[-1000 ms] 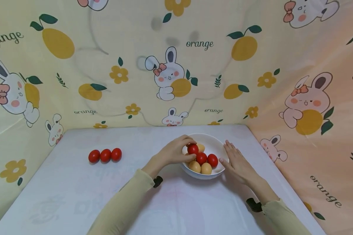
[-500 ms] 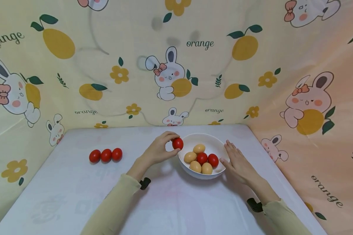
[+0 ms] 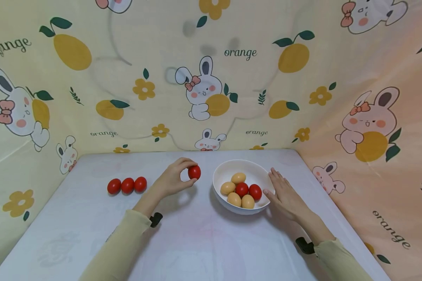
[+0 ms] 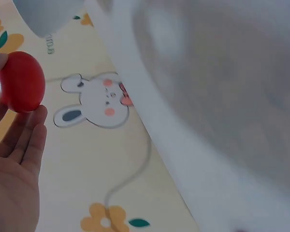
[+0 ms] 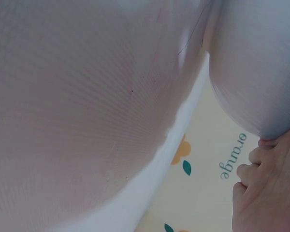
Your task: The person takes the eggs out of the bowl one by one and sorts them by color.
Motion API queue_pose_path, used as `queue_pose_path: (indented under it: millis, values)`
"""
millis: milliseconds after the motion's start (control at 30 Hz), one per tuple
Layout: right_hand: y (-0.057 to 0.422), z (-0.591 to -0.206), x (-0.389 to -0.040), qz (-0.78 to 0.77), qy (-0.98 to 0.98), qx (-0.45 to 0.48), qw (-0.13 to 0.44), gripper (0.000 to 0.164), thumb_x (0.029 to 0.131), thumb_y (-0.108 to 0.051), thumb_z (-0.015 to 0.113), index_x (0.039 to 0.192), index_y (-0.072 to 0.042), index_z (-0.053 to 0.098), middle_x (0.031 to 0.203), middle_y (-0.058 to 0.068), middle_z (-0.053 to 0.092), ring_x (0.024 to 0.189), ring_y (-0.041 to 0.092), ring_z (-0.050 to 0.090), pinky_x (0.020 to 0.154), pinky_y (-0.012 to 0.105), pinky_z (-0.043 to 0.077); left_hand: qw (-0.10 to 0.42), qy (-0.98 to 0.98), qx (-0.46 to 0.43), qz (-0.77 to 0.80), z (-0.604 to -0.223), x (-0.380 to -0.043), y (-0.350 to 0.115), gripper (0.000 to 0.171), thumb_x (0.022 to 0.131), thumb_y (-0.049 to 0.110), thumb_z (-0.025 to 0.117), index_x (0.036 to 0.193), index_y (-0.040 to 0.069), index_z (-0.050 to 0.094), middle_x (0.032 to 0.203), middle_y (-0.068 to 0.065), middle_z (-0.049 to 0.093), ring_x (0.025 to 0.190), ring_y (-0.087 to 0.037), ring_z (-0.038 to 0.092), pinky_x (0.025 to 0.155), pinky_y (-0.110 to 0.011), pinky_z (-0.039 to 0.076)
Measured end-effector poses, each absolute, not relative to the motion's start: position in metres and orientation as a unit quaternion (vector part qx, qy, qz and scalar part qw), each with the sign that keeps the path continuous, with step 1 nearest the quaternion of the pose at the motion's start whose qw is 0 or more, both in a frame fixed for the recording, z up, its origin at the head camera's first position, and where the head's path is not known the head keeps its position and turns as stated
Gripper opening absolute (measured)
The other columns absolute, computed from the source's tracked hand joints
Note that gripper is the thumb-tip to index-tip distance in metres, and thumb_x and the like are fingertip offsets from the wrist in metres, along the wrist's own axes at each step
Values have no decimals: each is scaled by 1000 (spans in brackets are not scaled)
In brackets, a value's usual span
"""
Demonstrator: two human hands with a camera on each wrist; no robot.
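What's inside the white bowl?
The white bowl holds four tan eggs and two red eggs. The spot directly beneath them is covered, so I can't tell whether anything lies there. The right hand also hides part of the bowl's right edge.

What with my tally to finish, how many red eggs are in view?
6: three red eggs in a row on the table, one red egg in the left hand, two red eggs in the bowl. No others seem hidden.
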State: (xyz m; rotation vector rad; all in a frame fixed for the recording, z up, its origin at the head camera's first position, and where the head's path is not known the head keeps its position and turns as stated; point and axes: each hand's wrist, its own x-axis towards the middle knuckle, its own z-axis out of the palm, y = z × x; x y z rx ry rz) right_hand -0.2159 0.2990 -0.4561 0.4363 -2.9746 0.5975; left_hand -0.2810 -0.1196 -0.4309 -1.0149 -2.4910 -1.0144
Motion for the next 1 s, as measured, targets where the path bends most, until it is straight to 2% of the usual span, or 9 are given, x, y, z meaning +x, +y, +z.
queue_pose_path:
  millis: [433,1000]
  values:
    - [299,-456,-216,194,-970,140,38,81,108,-49,46,164,1,18,173,19,9,158,45,9,124,64,12,68,-913,-298,-269,-431,-280,-172,54,87,16,84,136,3,64,136,-11,60,121,-29,61,101,-46,55]
    - [299,-457,-216,196,-970,137,34,81,108,-50,46,165,-1,15,174,17,7,158,43,7,125,62,11,22,-948,-271,-166,-442,-290,-224,54,85,26,85,131,3,68,129,-13,66,115,-34,63,100,-53,54]
